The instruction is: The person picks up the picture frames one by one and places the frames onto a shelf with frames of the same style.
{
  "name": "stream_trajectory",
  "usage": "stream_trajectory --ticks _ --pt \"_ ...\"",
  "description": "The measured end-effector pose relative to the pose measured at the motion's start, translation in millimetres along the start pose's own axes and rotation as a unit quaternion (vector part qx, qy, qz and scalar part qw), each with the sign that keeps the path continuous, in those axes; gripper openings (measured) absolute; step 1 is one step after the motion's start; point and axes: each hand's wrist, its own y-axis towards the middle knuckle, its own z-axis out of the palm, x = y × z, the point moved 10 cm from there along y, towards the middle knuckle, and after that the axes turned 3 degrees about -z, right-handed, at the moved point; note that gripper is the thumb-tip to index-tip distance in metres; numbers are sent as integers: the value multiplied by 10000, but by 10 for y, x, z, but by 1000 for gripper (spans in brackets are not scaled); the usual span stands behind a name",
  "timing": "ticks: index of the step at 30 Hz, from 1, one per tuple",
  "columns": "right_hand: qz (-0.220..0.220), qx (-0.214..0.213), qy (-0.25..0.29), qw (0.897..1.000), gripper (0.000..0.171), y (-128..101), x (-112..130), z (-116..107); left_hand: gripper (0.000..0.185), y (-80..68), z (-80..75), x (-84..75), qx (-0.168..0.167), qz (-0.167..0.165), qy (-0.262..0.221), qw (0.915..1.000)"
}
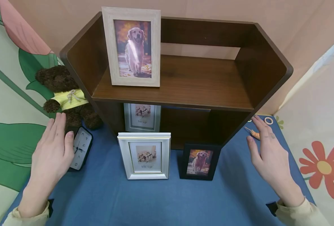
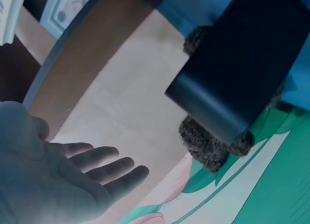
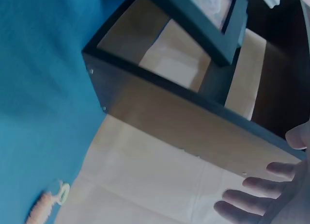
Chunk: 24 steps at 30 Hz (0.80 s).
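Note:
My left hand (image 1: pixel 51 153), fingers straight, hovers at the left beside a dark alarm clock (image 1: pixel 81 149) and below a brown teddy bear (image 1: pixel 68 97) in a yellow top. At the right, my right hand (image 1: pixel 270 157) is held out with extended fingers near a small orange-handled item (image 1: pixel 254 134). Neither hand holds anything. Between them, a silver picture frame (image 1: pixel 144 157) and a black picture frame (image 1: pixel 200 162) stand before a dark wooden shelf (image 1: pixel 201 81). A whitish picture frame (image 1: pixel 131 47) with a dog photo stands on its upper level; a grey-blue picture frame (image 1: pixel 142 117) is below.
A blue cloth (image 1: pixel 155 204) covers the table. A pale ring (image 1: pixel 268 121) lies near its right edge. Painted panels with leaves (image 1: pixel 11 144) and a red flower (image 1: pixel 323 168) flank the table, and a pinkish wall rises behind the shelf.

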Motion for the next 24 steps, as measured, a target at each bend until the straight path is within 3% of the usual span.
stream_trajectory --ticks 7,11,18,24 --pt "-69 -204 736 9971 74 -184 85 46 55 -53 45 -66 -197 -116 -992 9948" --pt "-395 -10 1586 9865 82 -289 115 165 54 -71 79 -154 -372 -47 -1461 9886" --pt "-738 1106 3034 9435 96 -476 53 576 55 -35 165 -252 -342 81 -2232 9741" --pt "-763 1482 3790 9103 105 -593 46 832 53 39 230 -327 -354 97 -2445 9690"
